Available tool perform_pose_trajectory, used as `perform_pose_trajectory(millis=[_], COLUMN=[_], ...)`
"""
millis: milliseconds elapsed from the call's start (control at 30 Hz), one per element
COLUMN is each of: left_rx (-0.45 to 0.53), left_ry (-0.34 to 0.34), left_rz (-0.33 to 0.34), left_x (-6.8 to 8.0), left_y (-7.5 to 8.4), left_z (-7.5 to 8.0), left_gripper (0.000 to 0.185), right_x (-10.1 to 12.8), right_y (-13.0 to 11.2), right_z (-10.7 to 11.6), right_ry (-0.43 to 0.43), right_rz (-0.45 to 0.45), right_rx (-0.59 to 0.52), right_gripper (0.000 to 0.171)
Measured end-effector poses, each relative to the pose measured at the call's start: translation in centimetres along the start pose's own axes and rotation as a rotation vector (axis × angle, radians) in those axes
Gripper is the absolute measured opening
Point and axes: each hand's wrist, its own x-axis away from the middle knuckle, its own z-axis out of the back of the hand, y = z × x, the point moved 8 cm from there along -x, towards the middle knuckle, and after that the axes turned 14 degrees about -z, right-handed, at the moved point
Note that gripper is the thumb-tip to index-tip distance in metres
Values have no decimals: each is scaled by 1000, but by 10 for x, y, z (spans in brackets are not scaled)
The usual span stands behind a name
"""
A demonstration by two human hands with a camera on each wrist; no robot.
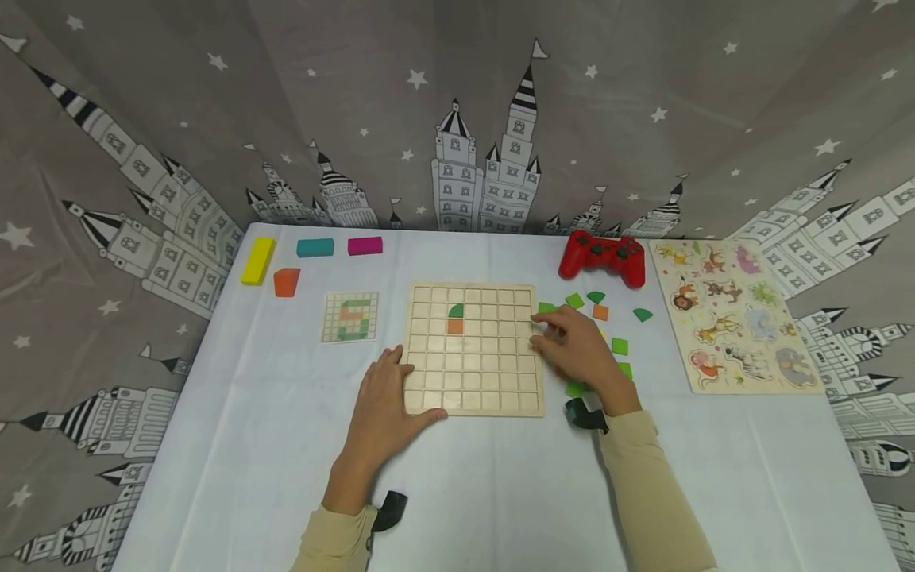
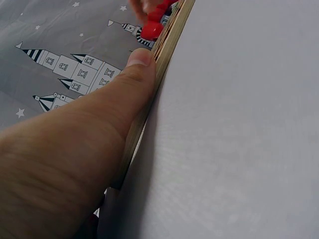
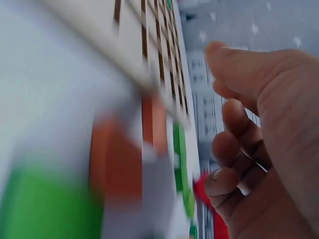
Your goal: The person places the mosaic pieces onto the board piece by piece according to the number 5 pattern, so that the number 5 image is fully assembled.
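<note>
A wooden grid board lies flat near the middle of the desk, its squares facing up so small tiles can drop into them; two already sit in its upper rows, a green quarter-round directly above an orange square. The left hand lies flat on the desk at the board's front left corner, fingers straight along its left edge and the thumb pressed against the front edge, which looks like a way to keep the board from sliding. The right hand hovers at the board's right edge, fingers loosely curled with the tips close together; whether they pinch a tile cannot be told, since the wrist view is blurred. Loose green and orange tiles lie scattered just right of the board, within easy reach of that hand. A small pattern card rests to the board's left, presumably as a guide. Toward the far edge sit coloured blocks on the left and a red game controller on the right, with an animal puzzle by the right edge.
</note>
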Motion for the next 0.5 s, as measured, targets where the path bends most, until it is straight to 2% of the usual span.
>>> perform_pose_trajectory(millis=[200,333,500], left_rx=[5,2,0], left_ry=[6,13,4], left_rz=[8,2,2], left_x=[2,1,0], left_y=[-1,-1,-1], left_z=[0,1,0], left_gripper=[96,96,97], right_x=[11,11,11], right_y=[32,39,39], right_z=[6,2,0], right_ry=[-32,-50,-50], right_rz=[-73,-105,-104], right_rx=[57,72,80], right_gripper=[36,34,33])
